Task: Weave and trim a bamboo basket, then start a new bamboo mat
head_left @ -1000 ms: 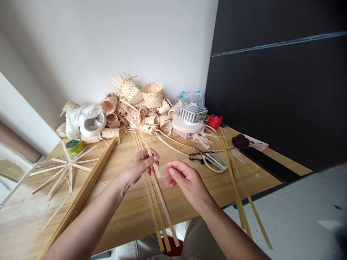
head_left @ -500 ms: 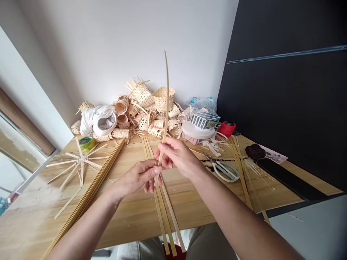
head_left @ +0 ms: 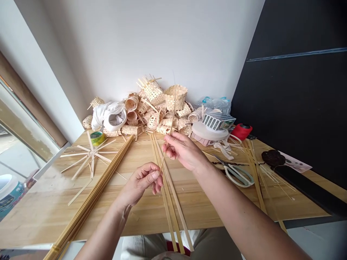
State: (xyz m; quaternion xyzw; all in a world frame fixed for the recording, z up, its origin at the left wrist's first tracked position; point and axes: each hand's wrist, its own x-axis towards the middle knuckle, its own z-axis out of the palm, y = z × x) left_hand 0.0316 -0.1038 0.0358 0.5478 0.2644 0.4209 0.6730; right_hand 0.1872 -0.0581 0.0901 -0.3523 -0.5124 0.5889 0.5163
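Both hands hold one thin bamboo strip [head_left: 172,121] that stands up in front of me, its tip thin and blurred. My left hand [head_left: 146,180] pinches the strip's lower end between thumb and fingers. Higher up, my right hand [head_left: 180,150] pinches it, fingers curled. Below the hands, several loose flat strips [head_left: 169,206] lie lengthwise on the wooden table [head_left: 135,213] and stick out past its front edge. To the left is a thick bundle of strips [head_left: 100,187]. Beyond it, a star of crossed strips [head_left: 92,153] lies flat.
Woven baskets [head_left: 176,96] are piled against the wall, beside a white cloth [head_left: 105,113]. Yellow-green tape [head_left: 97,138] sits at the left. Scissors [head_left: 238,173], a white ribbon roll [head_left: 208,131], a red thread spool [head_left: 242,131] and dark brown yarn [head_left: 273,159] lie to the right.
My hands have moved apart along the strip, the left one lower. The strip has turned so that its narrow edge faces me. The view has shifted left.
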